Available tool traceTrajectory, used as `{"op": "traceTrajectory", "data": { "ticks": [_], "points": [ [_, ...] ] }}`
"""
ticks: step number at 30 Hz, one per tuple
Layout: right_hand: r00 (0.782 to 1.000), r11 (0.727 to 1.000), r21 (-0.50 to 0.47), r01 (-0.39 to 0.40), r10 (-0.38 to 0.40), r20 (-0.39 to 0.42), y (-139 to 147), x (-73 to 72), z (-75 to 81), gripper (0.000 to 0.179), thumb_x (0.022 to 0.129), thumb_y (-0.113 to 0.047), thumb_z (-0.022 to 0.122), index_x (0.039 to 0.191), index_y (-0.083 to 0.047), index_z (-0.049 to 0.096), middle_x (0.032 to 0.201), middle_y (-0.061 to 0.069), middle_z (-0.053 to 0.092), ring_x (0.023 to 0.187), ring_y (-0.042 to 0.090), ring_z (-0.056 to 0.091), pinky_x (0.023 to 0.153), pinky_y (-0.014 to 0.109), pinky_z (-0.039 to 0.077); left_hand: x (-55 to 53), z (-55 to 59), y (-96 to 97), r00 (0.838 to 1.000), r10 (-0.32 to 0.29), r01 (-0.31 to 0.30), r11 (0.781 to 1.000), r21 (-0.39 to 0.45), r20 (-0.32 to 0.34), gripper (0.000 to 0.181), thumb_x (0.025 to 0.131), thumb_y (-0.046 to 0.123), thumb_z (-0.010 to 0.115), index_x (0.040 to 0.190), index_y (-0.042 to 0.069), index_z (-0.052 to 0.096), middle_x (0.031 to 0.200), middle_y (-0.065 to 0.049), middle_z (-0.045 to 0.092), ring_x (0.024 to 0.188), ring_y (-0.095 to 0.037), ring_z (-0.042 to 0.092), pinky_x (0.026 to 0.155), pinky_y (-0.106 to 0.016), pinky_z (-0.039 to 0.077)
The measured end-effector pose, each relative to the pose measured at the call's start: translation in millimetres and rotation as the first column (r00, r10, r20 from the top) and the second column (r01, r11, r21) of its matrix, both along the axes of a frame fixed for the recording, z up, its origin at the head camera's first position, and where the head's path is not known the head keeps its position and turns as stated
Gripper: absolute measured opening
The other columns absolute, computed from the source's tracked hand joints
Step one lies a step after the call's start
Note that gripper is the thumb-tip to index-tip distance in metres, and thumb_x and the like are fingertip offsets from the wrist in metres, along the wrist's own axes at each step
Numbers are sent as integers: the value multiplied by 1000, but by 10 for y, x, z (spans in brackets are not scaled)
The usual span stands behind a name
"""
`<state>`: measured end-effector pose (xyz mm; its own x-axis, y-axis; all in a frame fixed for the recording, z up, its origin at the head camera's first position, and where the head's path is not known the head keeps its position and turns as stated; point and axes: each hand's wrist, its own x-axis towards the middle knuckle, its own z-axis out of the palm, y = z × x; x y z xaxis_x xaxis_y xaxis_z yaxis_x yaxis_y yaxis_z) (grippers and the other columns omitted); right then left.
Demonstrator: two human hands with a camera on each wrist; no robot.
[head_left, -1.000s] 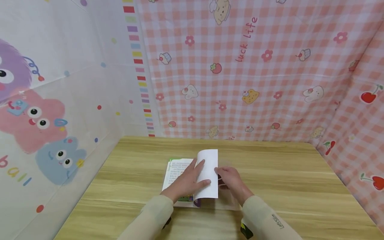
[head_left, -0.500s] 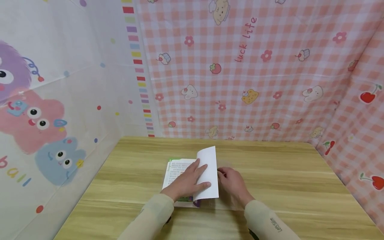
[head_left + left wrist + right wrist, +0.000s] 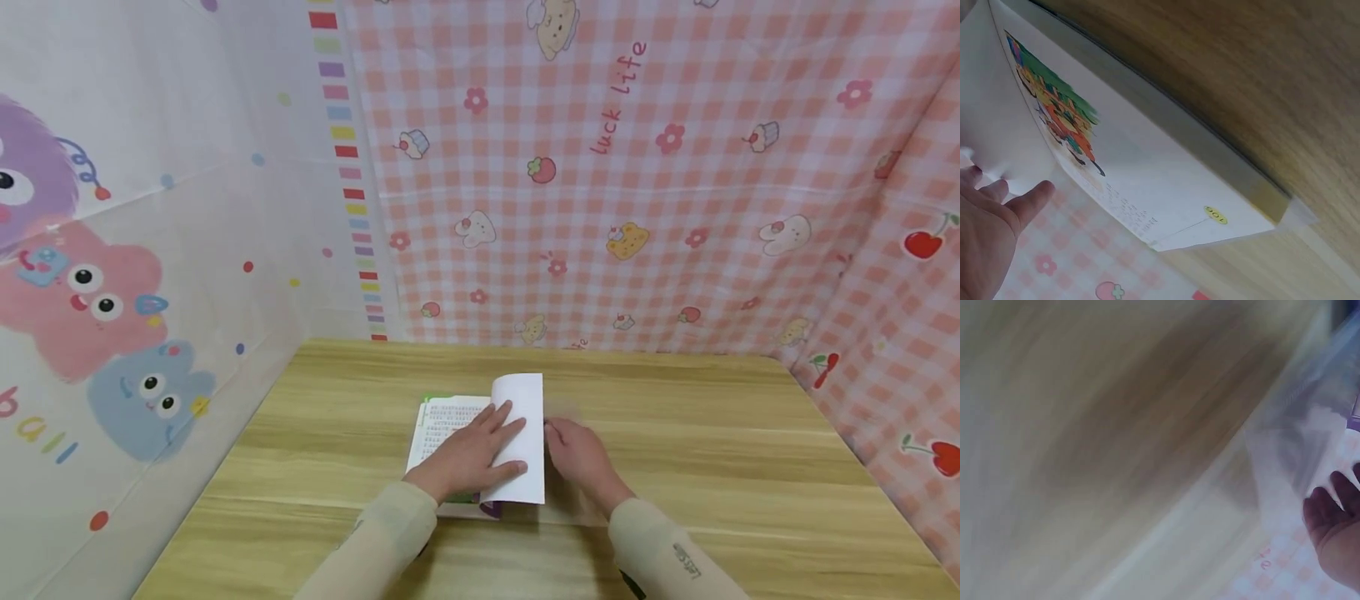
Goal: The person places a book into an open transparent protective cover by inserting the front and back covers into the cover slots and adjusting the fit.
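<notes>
An open book [image 3: 448, 417] lies on the wooden table, its left page printed with text. My left hand [image 3: 471, 452] rests with spread fingers across the book and on a blank white leaf [image 3: 522, 396] standing partly raised. In the left wrist view, a page with a colourful picture [image 3: 1063, 115] shows beyond my fingers [image 3: 1034, 199]. Beside the leaf's right edge is my right hand [image 3: 583, 457], fingers curled with thumb against them. The right wrist view is blurred; there a clear plastic book cover [image 3: 1282, 465] meets my right fingertips. A purple cover corner [image 3: 491, 508] peeks out below the leaf.
The wooden table [image 3: 712, 442] spreads out on both sides of the book. Behind it hangs a pink checked cloth [image 3: 570, 208]. A white cloth with cartoon figures [image 3: 225, 208] stands on the left, and more checked cloth [image 3: 900, 317] on the right.
The white leaf tilted up at its top, then came back down. My right hand shifted slightly, and less of the dark cover shows beside it. My left hand stays on the leaf.
</notes>
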<state>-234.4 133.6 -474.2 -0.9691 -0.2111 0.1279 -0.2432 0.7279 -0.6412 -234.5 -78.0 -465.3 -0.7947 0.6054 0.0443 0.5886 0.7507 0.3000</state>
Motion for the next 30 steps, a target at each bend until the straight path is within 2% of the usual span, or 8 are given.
{"op": "traceTrajectory", "data": {
  "ticks": [1,3,4,6,11,14,21,30],
  "points": [
    [997,989,135,-54,62,-53,19,6,-32,30,102,-16,50,120,1,68,122,19,66,116,37,59,99,52,45,0,1,-1,1000,8,-8,1000,-6,5,71,100,60,41,157,20,30,165,-8,14,150,-32,15,115,-45,29],
    [967,921,360,-149,212,-140,46,23,-93,33,100,-16,52,125,3,64,128,21,62,121,41,56,103,54,42,1,7,0,1000,24,-23,1000,-18,11,71,100,61,41,157,20,31,165,-8,14,150,-32,14,115,-46,30],
    [951,885,430,-180,268,-155,54,33,-126,35,100,-17,54,126,3,63,129,21,61,122,42,55,103,55,42,0,10,1,999,30,-30,999,-21,11,71,100,61,42,157,20,31,165,-9,14,150,-32,15,114,-47,31],
    [930,830,516,-212,334,-155,60,54,-171,38,98,-20,55,130,1,62,133,20,59,125,41,53,103,58,40,-1,12,3,999,45,-45,998,-45,0,72,99,62,42,157,20,33,165,-10,14,150,-33,15,112,-49,33],
    [946,793,573,-206,311,-91,24,78,-217,44,99,-29,55,134,-4,60,139,17,54,134,38,44,109,63,28,4,9,-3,996,66,-74,987,-144,-56,72,98,62,43,155,18,36,165,-11,15,150,-31,17,108,-53,38],
    [960,789,582,-197,277,-49,10,90,-198,45,98,-32,56,137,-9,59,147,20,46,141,41,33,113,64,19,17,12,-9,995,70,-82,978,-193,-68,72,98,61,45,155,17,36,165,-11,15,150,-31,17,108,-53,38],
    [970,853,468,-231,238,44,9,151,-123,47,98,-29,59,139,-6,56,148,32,38,138,50,33,106,69,28,55,43,12,993,96,-108,964,-243,-62,72,96,60,49,154,18,39,164,-12,19,149,-32,19,108,-54,37],
    [972,849,477,-228,229,57,25,167,-128,50,98,-30,59,141,-7,53,146,30,40,135,48,37,105,68,31,60,20,33,986,159,-167,941,-294,-52,71,94,59,55,150,18,45,163,-11,22,148,-31,21,108,-55,37]
  ]
}}
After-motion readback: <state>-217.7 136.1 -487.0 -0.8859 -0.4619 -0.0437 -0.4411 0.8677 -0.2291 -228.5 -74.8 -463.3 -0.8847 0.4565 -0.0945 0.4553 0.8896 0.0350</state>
